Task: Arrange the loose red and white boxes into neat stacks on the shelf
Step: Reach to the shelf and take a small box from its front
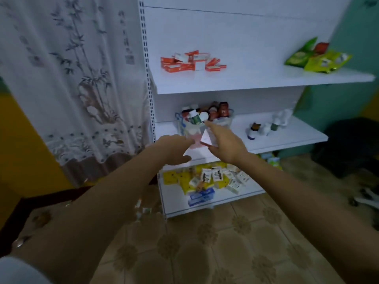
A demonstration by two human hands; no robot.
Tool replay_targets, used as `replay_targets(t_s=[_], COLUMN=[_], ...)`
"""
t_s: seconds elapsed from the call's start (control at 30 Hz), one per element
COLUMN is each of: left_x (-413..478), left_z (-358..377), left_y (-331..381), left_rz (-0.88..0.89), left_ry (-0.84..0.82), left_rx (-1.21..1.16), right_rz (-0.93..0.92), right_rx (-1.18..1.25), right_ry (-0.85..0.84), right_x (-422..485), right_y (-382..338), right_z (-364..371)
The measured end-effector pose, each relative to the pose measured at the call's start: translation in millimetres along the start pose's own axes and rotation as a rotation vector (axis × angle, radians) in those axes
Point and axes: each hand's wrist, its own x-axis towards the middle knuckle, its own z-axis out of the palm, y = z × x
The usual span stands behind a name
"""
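Observation:
A loose heap of red and white boxes (191, 61) lies on the left part of the upper shelf (256, 84). Both my arms reach toward the middle shelf, well below that heap. My right hand (226, 144) holds a small white box (208, 138) between thumb and fingers. My left hand (174, 149) is beside it with fingers stretched out, its fingertips near a pale pink and white item (193, 143); I cannot make out whether they touch.
A basket of bottles (205, 116) stands on the middle shelf (287, 140), a few small bottles (264, 128) to its right. Green snack bags (315, 57) lie upper right. Yellow and white packets (207, 179) fill the bottom shelf. A curtain (71, 78) hangs left.

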Motion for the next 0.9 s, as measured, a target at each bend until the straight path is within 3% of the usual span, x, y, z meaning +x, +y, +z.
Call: replay_targets(t_s=[0.3,0.37,0.57,0.77,0.9], left_x=[118.4,154.4,277.9,404.1,463.1], left_z=[-13.7,-30.3,-86.7,-137.6,-129.4], left_y=[36.9,40.7,35.5,25.4,20.4], left_rz=[0.218,0.241,0.340,0.344,0.323], left_ry=[-0.005,0.062,0.494,0.615,0.582], left_rx=[-0.099,-0.083,0.144,0.134,0.203], right_rz=[0.188,0.223,0.259,0.252,0.260], right_rx=[0.127,0.139,0.037,-0.099,-0.090], right_ry=[0.160,0.215,0.341,0.421,0.410], right_x=[20.9,39.3,107.0,190.1,216.0], right_y=[99.6,121.8,201.8,277.6,316.2], right_z=[-37.1,-48.7,-91.4,-140.0,-130.6])
